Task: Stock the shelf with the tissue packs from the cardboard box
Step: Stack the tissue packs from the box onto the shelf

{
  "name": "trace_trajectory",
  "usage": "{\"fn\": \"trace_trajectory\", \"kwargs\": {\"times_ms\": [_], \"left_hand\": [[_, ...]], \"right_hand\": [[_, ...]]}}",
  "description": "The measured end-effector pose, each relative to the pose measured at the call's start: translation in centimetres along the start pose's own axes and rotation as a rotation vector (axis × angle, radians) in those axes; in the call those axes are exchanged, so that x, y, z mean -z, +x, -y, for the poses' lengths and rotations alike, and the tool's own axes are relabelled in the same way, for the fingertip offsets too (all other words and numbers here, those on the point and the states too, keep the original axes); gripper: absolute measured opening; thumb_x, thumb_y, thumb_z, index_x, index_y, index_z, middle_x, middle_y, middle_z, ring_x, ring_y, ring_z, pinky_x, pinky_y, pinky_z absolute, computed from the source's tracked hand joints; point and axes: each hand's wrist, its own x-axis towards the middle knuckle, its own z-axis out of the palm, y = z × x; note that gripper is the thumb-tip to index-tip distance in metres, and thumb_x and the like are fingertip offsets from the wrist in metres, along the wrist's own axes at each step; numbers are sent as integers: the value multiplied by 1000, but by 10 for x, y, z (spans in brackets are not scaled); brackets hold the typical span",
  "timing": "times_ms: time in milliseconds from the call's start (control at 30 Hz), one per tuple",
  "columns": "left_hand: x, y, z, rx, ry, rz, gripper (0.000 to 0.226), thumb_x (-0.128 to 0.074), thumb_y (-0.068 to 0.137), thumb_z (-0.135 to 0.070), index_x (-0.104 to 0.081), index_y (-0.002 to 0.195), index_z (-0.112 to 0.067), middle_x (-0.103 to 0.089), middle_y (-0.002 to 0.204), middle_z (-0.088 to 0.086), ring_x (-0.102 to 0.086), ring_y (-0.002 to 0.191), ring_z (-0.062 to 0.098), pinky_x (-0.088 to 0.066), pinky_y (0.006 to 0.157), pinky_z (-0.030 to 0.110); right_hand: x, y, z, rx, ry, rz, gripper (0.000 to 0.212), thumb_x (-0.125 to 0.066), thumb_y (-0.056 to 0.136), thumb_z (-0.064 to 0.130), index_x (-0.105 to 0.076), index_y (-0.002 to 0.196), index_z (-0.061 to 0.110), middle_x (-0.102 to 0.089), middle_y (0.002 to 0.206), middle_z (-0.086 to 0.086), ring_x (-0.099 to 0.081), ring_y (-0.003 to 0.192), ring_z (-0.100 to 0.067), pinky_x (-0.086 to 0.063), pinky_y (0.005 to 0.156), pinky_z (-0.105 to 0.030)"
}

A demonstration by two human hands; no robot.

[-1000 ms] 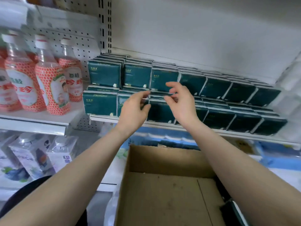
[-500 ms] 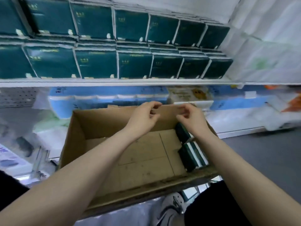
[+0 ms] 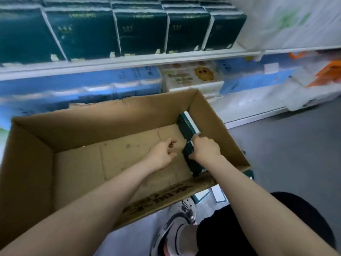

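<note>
A brown cardboard box (image 3: 36,148) stands open below the shelf. Two dark green tissue packs stand on edge along its right wall: a far pack (image 3: 187,127) and a near pack (image 3: 190,161). My right hand (image 3: 205,149) is down inside the box, its fingers curled over the top of the near pack. My left hand (image 3: 162,154) hovers just left of that pack, fingers loosely curled, holding nothing. Above, the white shelf (image 3: 166,59) carries rows of the same green tissue packs (image 3: 140,32), upright and side by side.
Blue wrapped paper packs (image 3: 83,89) and a white pack with a cartoon print (image 3: 193,76) fill the lower shelf behind the box. White bagged goods (image 3: 295,21) sit at the right. Grey floor (image 3: 286,145) lies to the right, and my shoe (image 3: 177,224) shows under the box.
My view dropped from the shelf to the box. Both hands came down from the shelved packs into the box, and my right hand now grips the near pack.
</note>
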Motion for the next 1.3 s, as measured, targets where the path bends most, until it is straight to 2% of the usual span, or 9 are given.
{"fn": "trace_trajectory", "kwargs": {"times_ms": [200, 400, 567, 767, 867, 933, 1033, 1133, 1300], "left_hand": [[-10, 11, 15, 83, -15, 13, 60, -65, 91, -17, -38, 145, -21, -51, 138, 7, -52, 122, 19, -44, 106, 35], [13, 6, 19, 49, 14, -71, 76, -67, 89, -14, -25, 152, -22, -38, 152, 4, -39, 137, 21, -32, 113, 32], [43, -10, 22, -7, -35, -140, 57, -66, 90, -19, -44, 142, -21, -58, 134, 1, -55, 121, 21, -44, 105, 39], [84, -43, 32, 19, -124, -277, 44, -67, 90, -17, -53, 131, -21, -61, 125, 0, -58, 112, 17, -49, 100, 39], [111, -61, 38, 7, -180, -357, 45, -67, 90, -16, -50, 131, -21, -61, 125, 0, -58, 115, 18, -48, 101, 42], [128, -72, 38, -14, -201, -415, 46, -66, 90, -18, -47, 132, -22, -61, 124, -2, -59, 112, 17, -50, 99, 42], [158, -89, 35, -64, -268, -506, 42, -66, 90, -19, -43, 125, -25, -60, 124, -1, -62, 105, 14, -56, 89, 34], [189, -106, 28, -126, -270, -576, 38, -66, 91, -22, -40, 118, -26, -61, 119, 1, -63, 98, 12, -54, 74, 21], [244, -136, 13, -206, -249, -688, 33, -67, 89, -27, -44, 112, -25, -66, 112, 3, -66, 95, 20, -56, 82, 40]], "right_hand": [[4, 6, 9, 44, -51, 25, 57, -64, 92, 10, -33, 139, 11, -59, 124, -17, -63, 107, -31, -54, 80, -39], [29, 21, 15, 23, 470, 176, 49, -78, 80, 10, -51, 118, 25, -60, 111, -7, -61, 101, -26, -56, 88, -41], [43, 18, 32, 143, 781, 246, 36, -73, 82, 1, -61, 109, 22, -68, 105, -5, -64, 101, -23, -55, 92, -42], [64, 9, 52, 155, 851, 21, 29, -53, 97, 7, -65, 117, 24, -63, 113, 1, -61, 102, -17, -47, 70, -17], [70, 2, 66, 98, 892, -74, 30, -45, 100, 11, -66, 114, 26, -65, 116, -1, -63, 98, -21, -52, 74, -28], [73, -5, 76, 93, 1060, 35, 23, -48, 102, 21, -64, 119, 21, -67, 117, -9, -66, 103, -25, -56, 85, -37], [81, -20, 98, 213, 1248, 153, 33, -58, 99, 34, -59, 126, 16, -68, 118, -11, -70, 102, -23, -60, 84, -34], [98, -33, 123, 324, 1349, 42, 39, -68, 93, 17, -55, 129, 12, -66, 117, -10, -71, 96, -20, -59, 75, -25], [142, -48, 168, 479, 1352, -111, 39, -66, 94, 14, -53, 131, 17, -69, 110, -12, -73, 91, -21, -60, 79, -32]]}}
